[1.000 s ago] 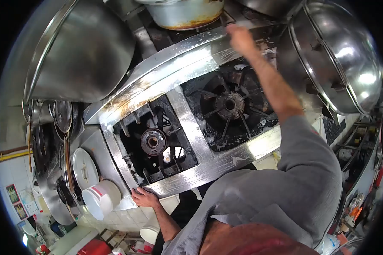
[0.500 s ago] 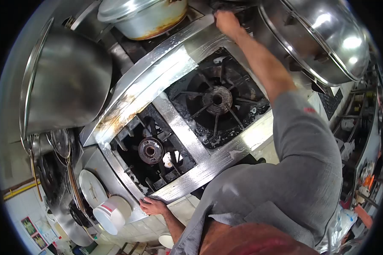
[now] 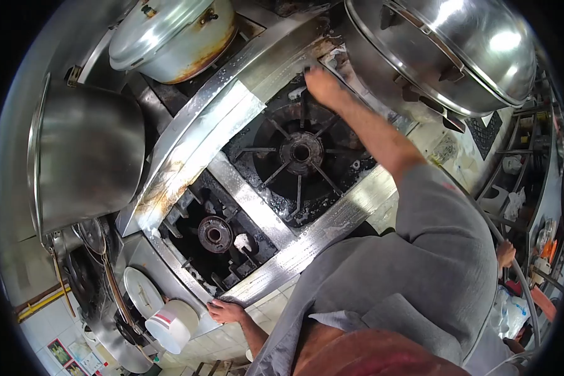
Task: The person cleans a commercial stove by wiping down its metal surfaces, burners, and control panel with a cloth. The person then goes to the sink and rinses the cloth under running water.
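Below me is a wet steel gas stove point(image 3: 247, 196), with soapy foam around its two open burner wells. My right hand point(image 3: 324, 86) is closed at the back right of the larger burner point(image 3: 302, 152), near the raised rear ledge. Something small and dark shows at its fingertips, too little of it to name. My left hand point(image 3: 227, 312) rests at the stove's front left corner, fingers laid along the metal edge. A white scrap point(image 3: 242, 242) lies beside the smaller burner point(image 3: 215, 235).
A big steel pot point(image 3: 91, 153) and a lidded aluminium pot point(image 3: 178, 53) stand beyond the ledge. At right are a large steel vessel point(image 3: 420, 56) and another person's hand point(image 3: 506, 254) by a grey hose point(image 3: 521, 282). A white bucket point(image 3: 180, 326) stands at lower left.
My right hand has come down from the rear ledge to the burner well's back corner. My left hand stays at the corner. Another person's hand and a hose have appeared at right.
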`<state>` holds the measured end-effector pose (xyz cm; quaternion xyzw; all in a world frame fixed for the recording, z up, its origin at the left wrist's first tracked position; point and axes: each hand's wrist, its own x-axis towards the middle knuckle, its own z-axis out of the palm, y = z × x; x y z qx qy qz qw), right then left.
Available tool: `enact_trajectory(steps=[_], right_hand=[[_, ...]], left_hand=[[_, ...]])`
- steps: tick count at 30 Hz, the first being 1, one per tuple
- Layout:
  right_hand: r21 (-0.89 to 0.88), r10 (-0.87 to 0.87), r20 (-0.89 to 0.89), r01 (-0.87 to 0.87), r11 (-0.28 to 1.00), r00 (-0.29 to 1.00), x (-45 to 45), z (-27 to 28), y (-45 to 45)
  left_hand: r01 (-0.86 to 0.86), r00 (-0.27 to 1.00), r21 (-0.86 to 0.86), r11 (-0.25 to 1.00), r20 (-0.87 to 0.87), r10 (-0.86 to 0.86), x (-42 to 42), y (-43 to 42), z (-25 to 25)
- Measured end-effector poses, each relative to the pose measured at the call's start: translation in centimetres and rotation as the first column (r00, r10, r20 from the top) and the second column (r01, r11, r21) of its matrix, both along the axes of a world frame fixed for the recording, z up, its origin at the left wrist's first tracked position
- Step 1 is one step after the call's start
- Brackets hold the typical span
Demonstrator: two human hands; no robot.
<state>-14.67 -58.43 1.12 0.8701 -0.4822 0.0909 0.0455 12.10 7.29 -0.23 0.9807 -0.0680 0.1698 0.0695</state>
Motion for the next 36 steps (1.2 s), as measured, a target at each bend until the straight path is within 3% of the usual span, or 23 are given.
enact_trajectory(steps=[2, 6, 8, 9, 10, 12, 13, 15, 16, 17, 18, 20, 23, 24, 25, 26, 28, 30, 32, 34, 35, 36], right_hand=[[0.198, -0.004, -0.148, 0.034, 0.980, 0.989, 0.3, 2.4, -3.7], [0.201, -0.090, -0.050, 0.098, 0.975, 0.995, 1.3, 1.3, -2.9], [-0.059, 0.057, 0.005, -0.057, 0.997, 0.998, -0.3, -0.9, -1.5], [0.113, -0.002, 0.041, -0.003, 0.994, 0.999, -0.3, -0.3, -2.1], [0.178, 0.004, 0.056, -0.014, 0.984, 0.998, -0.4, 0.1, -3.0], [0.134, -0.025, -0.024, 0.028, 0.991, 0.999, -0.9, -1.5, -3.0], [0.167, 0.058, -0.072, -0.045, 0.985, 0.996, -2.6, -0.2, -0.3], [0.096, 0.078, 0.228, -0.103, 0.990, 0.971, -8.4, -1.5, 6.7], [0.134, -0.004, 0.241, -0.030, 0.990, 0.971, -11.7, -0.5, 11.4], [0.035, 0.045, 0.185, -0.052, 0.998, 0.982, -14.9, 1.2, 16.4], [0.170, -0.037, 0.157, 0.010, 0.985, 0.987, -18.1, -0.2, 18.8], [0.282, 0.005, 0.132, -0.042, 0.958, 0.991, -23.5, -0.5, 22.4], [0.259, 0.053, 0.049, -0.064, 0.964, 0.997, -18.4, 0.4, 16.5], [0.082, 0.178, 0.089, -0.186, 0.979, 0.980, -15.9, -2.3, 11.9], [0.328, -0.019, 0.312, -0.088, 0.941, 0.950, -11.2, -1.3, 7.6], [0.097, 0.213, 0.221, -0.238, 0.966, 0.952, -8.1, -2.0, 3.1], [0.119, 0.152, 0.215, -0.180, 0.977, 0.965, -3.0, -1.3, -1.0], [0.405, -0.051, -0.032, 0.060, 0.912, 0.998, -1.6, 3.4, 0.7], [0.065, 0.202, 0.097, -0.209, 0.976, 0.974, -7.7, -0.9, 4.5], [0.365, -0.007, 0.239, -0.083, 0.927, 0.971, -13.1, 0.6, 11.8], [0.178, 0.188, 0.033, -0.191, 0.965, 0.982, -17.5, -1.0, 14.7], [0.178, 0.199, 0.029, -0.201, 0.963, 0.979, -16.9, -0.8, 14.1]], left_hand=[[-0.070, 0.997, -0.016, 0.997, -0.027, 0.070, -0.3, -0.6, 0.4], [-0.035, 0.999, -0.014, 0.999, -0.006, 0.035, -0.3, -0.6, 0.6], [-0.035, 0.999, -0.013, 0.999, -0.010, 0.035, -0.3, -1.1, 0.3], [-0.045, 0.999, -0.003, 0.999, -0.002, 0.045, -0.4, -0.7, 0.4], [-0.031, 0.999, 0.010, 0.999, -0.016, 0.031, -0.4, -0.3, 0.3], [0.024, 1.000, 0.022, 0.999, -0.013, -0.023, -0.2, -0.1, 0.2], [0.027, 0.999, 0.017, 0.999, -0.019, -0.027, -0.2, -0.1, 0.3], [0.027, 1.000, 0.034, 0.999, -0.014, -0.026, -0.4, -0.1, 0.4], [0.010, 1.000, 0.045, 0.999, -0.011, -0.009, -0.2, -0.1, 0.3], [0.002, 1.000, 0.050, 0.999, 0.014, -0.003, 0.0, 0.2, -0.2], [0.008, 1.000, 0.047, 0.999, 0.009, -0.008, -0.1, 0.1, 0.1], [-0.061, 0.997, 0.016, 0.998, -0.053, 0.061, -0.3, -0.4, 0.6], [-0.055, 0.997, -0.018, 0.998, -0.046, 0.054, -0.1, -0.4, 0.5], [-0.053, 0.998, -0.016, 0.998, -0.044, 0.052, -0.3, -0.4, 0.5], [-0.040, 0.999, -0.025, 0.999, -0.025, 0.040, -0.4, -0.3, 0.4], [-0.026, 0.999, -0.032, 0.999, -0.040, 0.024, -0.3, -0.3, 0.5], [-0.015, 0.999, -0.030, 0.999, -0.034, 0.014, -0.7, -0.6, 0.7], [0.003, 1.000, -0.011, 1.000, -0.007, -0.003, 0.2, 0.6, -0.4], [-0.005, 1.000, -0.022, 1.000, -0.008, 0.004, -0.2, 0.0, 0.0], [-0.012, 1.000, -0.013, 1.000, -0.001, 0.012, -0.2, -0.1, 0.0], [-0.025, 1.000, -0.019, 1.000, -0.008, 0.024, -0.3, -0.3, 0.0], [-0.036, 0.999, -0.028, 0.999, 0.018, 0.037, -0.2, -0.4, 0.1]])
